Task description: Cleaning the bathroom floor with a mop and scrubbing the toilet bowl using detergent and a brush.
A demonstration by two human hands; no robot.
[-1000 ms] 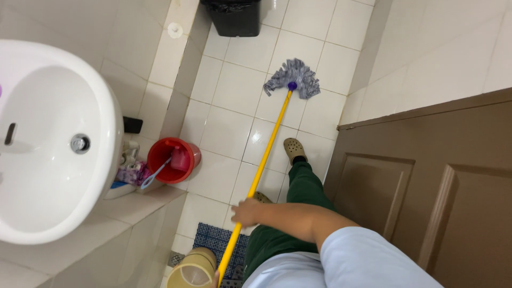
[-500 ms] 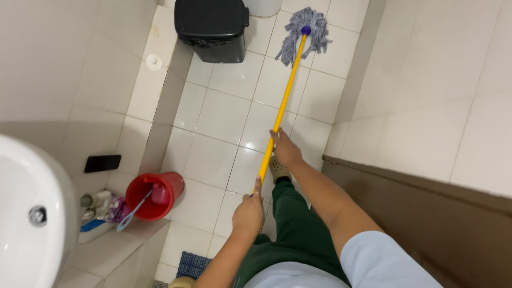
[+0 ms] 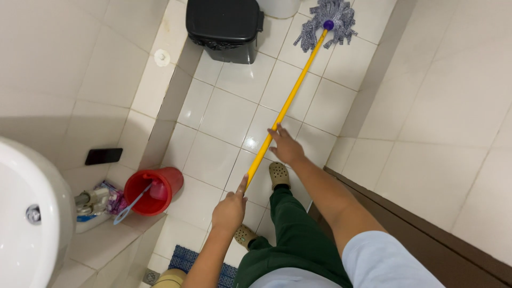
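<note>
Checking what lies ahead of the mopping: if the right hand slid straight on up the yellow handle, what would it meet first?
The right hand would probably meet only bare yellow handle until the purple collar at the grey mop head.

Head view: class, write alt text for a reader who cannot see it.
Both hands, left hand and right hand, grip a yellow mop handle, its grey mop head on white floor tiles beside a black bin. A red bucket stands left.
</note>
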